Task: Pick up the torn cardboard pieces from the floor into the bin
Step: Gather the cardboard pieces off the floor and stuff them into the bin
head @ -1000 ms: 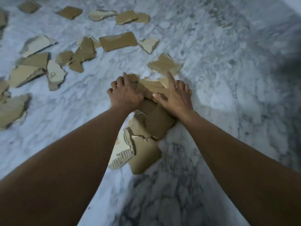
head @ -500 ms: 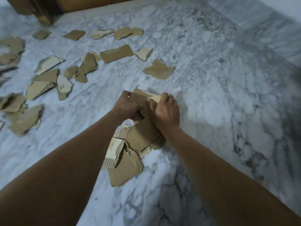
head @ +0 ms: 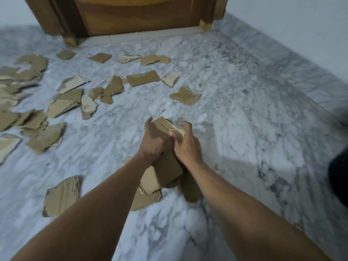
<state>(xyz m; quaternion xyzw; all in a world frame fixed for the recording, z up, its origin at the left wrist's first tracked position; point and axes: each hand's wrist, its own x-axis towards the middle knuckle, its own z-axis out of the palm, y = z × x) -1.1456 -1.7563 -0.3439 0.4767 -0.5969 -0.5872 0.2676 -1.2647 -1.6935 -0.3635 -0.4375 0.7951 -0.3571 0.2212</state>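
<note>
A stack of torn brown cardboard pieces (head: 162, 176) is clamped between both hands above the marble floor. My left hand (head: 152, 144) grips its left side and my right hand (head: 186, 146) grips its right side. The stack's top end (head: 163, 125) sticks out past my fingers. One ribbed piece (head: 62, 196) lies flat on the floor beside my left forearm. Another ribbed piece (head: 185, 97) lies beyond my hands. Several more torn pieces (head: 62, 106) are scattered over the floor at the left and toward the back. No bin is clearly in view.
A wooden door and frame (head: 139, 16) stand at the back. A pale wall (head: 301, 34) runs along the right side above a marble skirting. A dark shape (head: 339, 178) cuts in at the right edge. The floor is white and grey marble (head: 244, 147).
Both hands gathered the pile on the floor, closed on it and lifted it. The view tilted up, revealing the door. One ribbed piece now lies on the floor at the lower left.
</note>
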